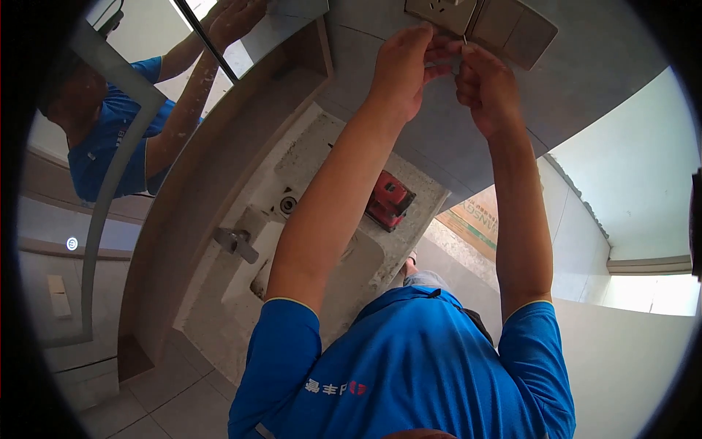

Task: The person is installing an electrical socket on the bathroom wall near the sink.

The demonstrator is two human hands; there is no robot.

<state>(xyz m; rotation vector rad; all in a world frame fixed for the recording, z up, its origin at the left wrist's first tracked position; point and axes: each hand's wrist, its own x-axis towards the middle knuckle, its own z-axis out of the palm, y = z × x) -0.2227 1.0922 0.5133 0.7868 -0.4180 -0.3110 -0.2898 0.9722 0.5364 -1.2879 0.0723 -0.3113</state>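
Note:
Both my arms are raised to the grey tiled wall [585, 69], below a socket plate [441, 12] and a switch plate [514, 33]. My right hand [491, 88] is closed, thumb and fingertips pinched at a thin, light-coloured sliver [464, 40] by the gap between the plates; its kind is too small to tell. Just left of it, my left hand [402, 69] has its fingers curled toward the same spot, their tips nearly meeting the right fingertips. Whatever the left fingers grip is hidden.
Beneath my left arm is a dusty washbasin counter [417, 175] with a faucet [238, 244] and a drain [289, 205]. A red tool-like object [390, 201] lies on it. A mirror cabinet with a shelf [190, 190] stands left; a cardboard box [472, 223] is on the right.

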